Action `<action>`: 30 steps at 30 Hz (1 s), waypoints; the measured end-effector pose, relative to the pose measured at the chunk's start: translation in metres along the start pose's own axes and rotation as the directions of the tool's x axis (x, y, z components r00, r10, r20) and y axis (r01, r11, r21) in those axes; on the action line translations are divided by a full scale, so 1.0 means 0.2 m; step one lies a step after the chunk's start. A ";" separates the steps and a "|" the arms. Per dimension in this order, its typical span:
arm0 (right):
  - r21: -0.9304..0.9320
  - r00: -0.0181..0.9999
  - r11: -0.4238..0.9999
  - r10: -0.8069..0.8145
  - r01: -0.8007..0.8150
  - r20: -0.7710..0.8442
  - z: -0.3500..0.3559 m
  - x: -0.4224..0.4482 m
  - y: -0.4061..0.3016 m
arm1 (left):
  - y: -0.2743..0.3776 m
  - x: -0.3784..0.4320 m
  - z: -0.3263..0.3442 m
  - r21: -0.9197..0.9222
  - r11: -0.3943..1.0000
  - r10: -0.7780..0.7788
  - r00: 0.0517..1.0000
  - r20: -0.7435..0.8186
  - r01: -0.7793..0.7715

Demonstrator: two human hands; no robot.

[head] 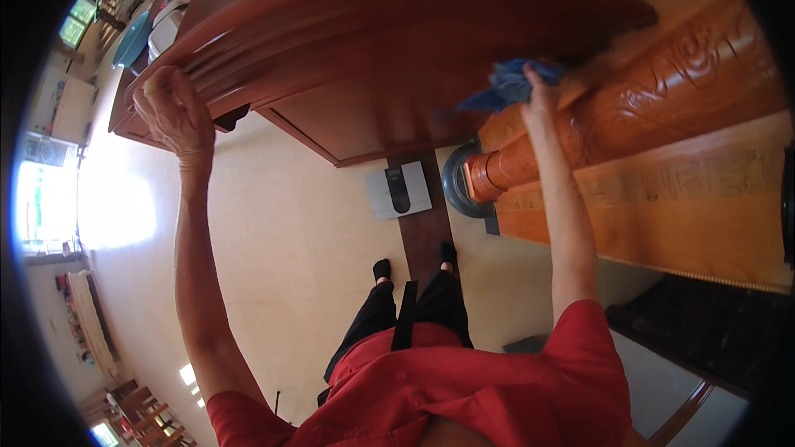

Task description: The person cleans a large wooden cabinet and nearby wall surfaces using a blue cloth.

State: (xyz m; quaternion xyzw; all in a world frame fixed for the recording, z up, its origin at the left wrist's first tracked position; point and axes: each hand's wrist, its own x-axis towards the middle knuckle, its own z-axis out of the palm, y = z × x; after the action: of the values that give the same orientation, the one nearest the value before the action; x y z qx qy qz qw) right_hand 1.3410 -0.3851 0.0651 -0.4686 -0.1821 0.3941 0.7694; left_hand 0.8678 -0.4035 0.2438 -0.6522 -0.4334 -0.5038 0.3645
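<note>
A reddish-brown wooden cabinet [372, 31] with a moulded top edge stands before me. My left hand [174, 110] rests at the cabinet's moulded edge on the left, its fingers bent over the rim; it holds no loose thing that I can see. A crumpled blue cloth [512, 84] is in my right hand [541, 96], held against or close to the cabinet's front near its right end. The cloth is blurred, and whether it touches the wood cannot be told.
A carved wooden column [596, 127] on a dark round base [463, 180] rises close to the cabinet's right end. On the floor below lies a grey bathroom scale [399, 190]. A teal basin [132, 41] and white containers stand on the surface at upper left.
</note>
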 end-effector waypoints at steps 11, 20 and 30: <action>-0.928 0.831 0.168 -0.517 0.332 0.204 0.21 0.37 0.58 | -0.27 0.12 0.11 0.238 0.957 0.154 0.986 0.066 -0.166; -0.818 0.758 -0.082 -0.334 0.569 0.561 0.73 -0.46 1.18 | -0.32 0.06 0.25 -0.037 0.998 0.044 0.984 -0.172 -0.051; -0.291 0.612 0.678 -0.295 0.675 0.734 1.33 -1.43 1.14 | -0.27 0.16 0.16 -0.005 0.981 0.185 0.949 -0.253 -0.193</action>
State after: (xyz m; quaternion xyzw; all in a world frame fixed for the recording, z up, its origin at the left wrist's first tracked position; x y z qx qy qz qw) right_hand 0.8915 -0.3967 0.0257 -0.4326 -0.6586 0.2230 0.5739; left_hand 0.8318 -0.3491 0.2693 -0.6268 -0.3116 -0.5516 0.4535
